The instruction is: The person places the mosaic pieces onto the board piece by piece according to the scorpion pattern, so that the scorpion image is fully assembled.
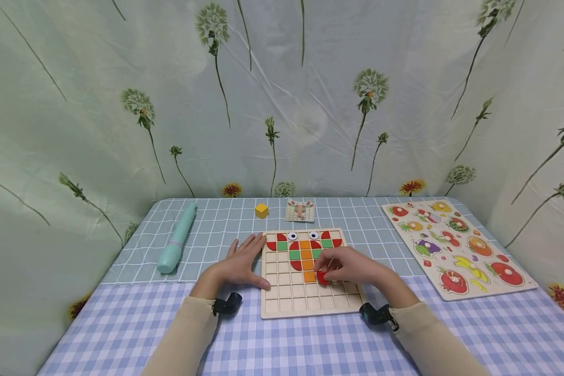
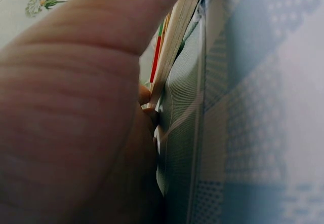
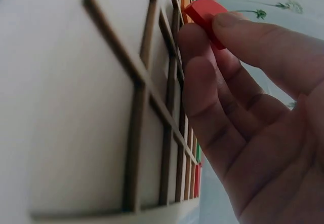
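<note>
A wooden grid board (image 1: 286,305) lies on the table, with red, green and orange pieces and two eye pieces set in its cells. My right hand (image 1: 350,266) is over the board's middle right, pinching a red quarter-circle piece (image 3: 206,16) between thumb and fingers. That piece is beside the lowest orange square (image 1: 309,277), tilted in the right wrist view. At the board's left edge rests my left hand (image 1: 242,263), fingers spread and straight, thumb touching the rim. The left wrist view shows mostly a blurred thumb (image 2: 71,92) close to the board's side (image 2: 174,41).
Behind the board lie a yellow block (image 1: 261,211) and a small picture card (image 1: 300,211) with a similar pattern. A teal cylindrical object (image 1: 178,240) is at the left. A fruit puzzle board (image 1: 432,250) lies at the right. A patterned curtain (image 1: 310,104) hangs behind the table.
</note>
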Motion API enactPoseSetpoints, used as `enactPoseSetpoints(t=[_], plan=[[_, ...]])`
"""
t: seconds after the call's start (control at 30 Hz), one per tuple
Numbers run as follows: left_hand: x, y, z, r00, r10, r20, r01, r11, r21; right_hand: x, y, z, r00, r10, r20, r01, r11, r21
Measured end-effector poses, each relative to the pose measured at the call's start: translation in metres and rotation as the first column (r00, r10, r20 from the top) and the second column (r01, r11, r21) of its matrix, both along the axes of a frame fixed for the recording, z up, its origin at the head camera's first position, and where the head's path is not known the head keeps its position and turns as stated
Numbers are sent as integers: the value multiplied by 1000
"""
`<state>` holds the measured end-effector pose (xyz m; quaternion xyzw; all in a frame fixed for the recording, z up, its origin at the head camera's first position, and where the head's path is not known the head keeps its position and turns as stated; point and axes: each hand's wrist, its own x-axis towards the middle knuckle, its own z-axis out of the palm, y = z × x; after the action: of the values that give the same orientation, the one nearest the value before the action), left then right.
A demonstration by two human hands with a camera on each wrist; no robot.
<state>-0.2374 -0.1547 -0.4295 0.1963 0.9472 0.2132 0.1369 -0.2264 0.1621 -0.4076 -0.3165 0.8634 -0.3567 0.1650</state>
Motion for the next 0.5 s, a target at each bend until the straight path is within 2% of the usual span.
enactPoseSetpoints(t=[0.5], plan=[[0, 0, 0, 1000, 0, -2, 0, 1000, -3, 9, -19, -1, 1000, -19, -18, 20, 1000, 14]])
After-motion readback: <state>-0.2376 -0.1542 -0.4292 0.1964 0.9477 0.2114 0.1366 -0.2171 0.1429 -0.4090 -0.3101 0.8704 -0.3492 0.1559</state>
